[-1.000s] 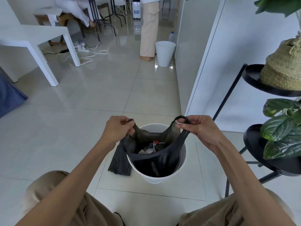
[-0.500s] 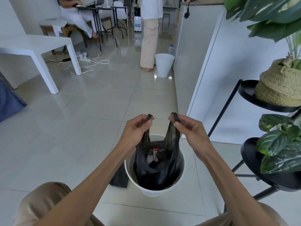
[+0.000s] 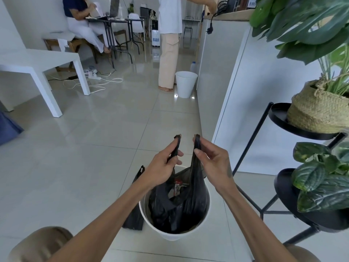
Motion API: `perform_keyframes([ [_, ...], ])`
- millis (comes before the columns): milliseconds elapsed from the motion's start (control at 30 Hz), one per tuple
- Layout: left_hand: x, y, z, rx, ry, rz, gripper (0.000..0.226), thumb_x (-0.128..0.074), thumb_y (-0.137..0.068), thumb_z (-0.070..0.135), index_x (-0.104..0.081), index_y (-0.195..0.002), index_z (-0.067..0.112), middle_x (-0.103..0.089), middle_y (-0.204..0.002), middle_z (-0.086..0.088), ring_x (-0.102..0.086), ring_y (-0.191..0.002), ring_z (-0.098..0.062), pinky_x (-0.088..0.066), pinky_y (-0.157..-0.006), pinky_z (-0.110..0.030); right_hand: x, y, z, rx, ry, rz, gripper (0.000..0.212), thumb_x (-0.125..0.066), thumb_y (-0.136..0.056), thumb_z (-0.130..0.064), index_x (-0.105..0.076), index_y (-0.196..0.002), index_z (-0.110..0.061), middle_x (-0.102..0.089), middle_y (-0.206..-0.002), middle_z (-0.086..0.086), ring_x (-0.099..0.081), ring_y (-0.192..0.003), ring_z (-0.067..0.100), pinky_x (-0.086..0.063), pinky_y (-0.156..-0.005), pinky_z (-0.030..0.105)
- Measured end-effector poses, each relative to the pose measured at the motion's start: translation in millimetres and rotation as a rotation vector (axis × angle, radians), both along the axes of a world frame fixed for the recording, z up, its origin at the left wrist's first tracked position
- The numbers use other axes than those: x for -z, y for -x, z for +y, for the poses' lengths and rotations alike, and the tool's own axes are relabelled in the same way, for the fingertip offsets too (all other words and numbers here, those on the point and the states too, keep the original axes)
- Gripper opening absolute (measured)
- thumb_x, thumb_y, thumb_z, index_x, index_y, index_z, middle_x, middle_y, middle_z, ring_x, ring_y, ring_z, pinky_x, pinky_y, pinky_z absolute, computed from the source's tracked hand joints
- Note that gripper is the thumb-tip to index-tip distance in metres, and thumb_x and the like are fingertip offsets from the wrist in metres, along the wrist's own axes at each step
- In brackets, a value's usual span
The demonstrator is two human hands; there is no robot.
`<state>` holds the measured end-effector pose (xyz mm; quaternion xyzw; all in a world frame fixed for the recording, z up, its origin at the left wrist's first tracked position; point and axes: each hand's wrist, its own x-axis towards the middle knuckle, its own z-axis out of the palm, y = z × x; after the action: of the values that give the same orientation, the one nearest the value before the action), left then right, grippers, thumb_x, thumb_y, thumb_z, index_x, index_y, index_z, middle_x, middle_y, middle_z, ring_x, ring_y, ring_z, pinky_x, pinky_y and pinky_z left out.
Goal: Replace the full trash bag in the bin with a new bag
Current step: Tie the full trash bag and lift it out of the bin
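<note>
A white bin stands on the floor between my knees. Inside it sits a full black trash bag with red-and-white packaging showing at its mouth. My left hand pinches the bag's left handle and my right hand pinches the right handle. Both handles are pulled up and held close together above the bin. A folded black bag lies on the floor against the bin's left side.
A black plant stand with a woven basket pot and leafy plants is close on my right. A white wall panel is behind it. A second white bin and a standing person are ahead; a white table and cables are at left.
My hands have drawn the two handles from wide apart to close together and raised them above the bin. The bag's mouth has narrowed. My view has tilted upward.
</note>
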<state>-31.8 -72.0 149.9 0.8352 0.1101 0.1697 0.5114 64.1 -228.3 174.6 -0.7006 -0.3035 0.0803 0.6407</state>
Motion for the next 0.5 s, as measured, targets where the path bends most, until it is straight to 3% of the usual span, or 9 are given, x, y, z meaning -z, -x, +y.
perform_keyframes([
  [100,5,4,1,0.065,-0.073,0.085,0.070,-0.037,-0.105,0.002,-0.016,-0.158,0.041,-0.059,-0.122,0.003,-0.067,-0.101,-0.011,-0.050,-0.095,-0.028,11,0,-2,0.042,-0.003,0.002,0.041,-0.066,-0.092,0.002,-0.065,-0.131,-0.011,-0.072,-0.124,0.003,-0.069,-0.113,0.006,-0.052,-0.102,0.026],
  [267,15,6,5,0.067,-0.077,0.129,0.072,-0.036,-0.103,-0.002,-0.015,-0.159,0.040,-0.060,-0.118,0.001,-0.067,-0.093,-0.014,-0.049,-0.087,-0.018,25,-1,-5,0.091,0.126,-0.178,0.041,-0.065,-0.093,0.002,-0.064,-0.133,-0.009,-0.070,-0.127,0.008,-0.069,-0.114,0.013,-0.054,-0.101,0.036],
  [433,22,1,2,-0.052,-0.004,-0.004,0.061,-0.038,-0.104,-0.001,-0.035,-0.154,0.033,-0.068,-0.092,-0.007,-0.070,-0.071,-0.023,-0.055,-0.077,-0.024,33,7,-2,0.106,0.135,-0.225,0.041,-0.066,-0.092,-0.002,-0.067,-0.130,-0.018,-0.076,-0.114,0.006,-0.074,-0.102,0.016,-0.059,-0.093,0.041],
  [500,21,0,-1,-0.091,-0.007,-0.027,0.049,-0.039,-0.103,-0.002,-0.048,-0.142,0.025,-0.069,-0.086,-0.009,-0.066,-0.061,-0.024,-0.054,-0.070,-0.027,34,9,-1,0.107,0.141,-0.187,0.036,-0.067,-0.092,-0.004,-0.067,-0.124,-0.020,-0.078,-0.101,0.005,-0.075,-0.094,0.015,-0.060,-0.088,0.036],
])
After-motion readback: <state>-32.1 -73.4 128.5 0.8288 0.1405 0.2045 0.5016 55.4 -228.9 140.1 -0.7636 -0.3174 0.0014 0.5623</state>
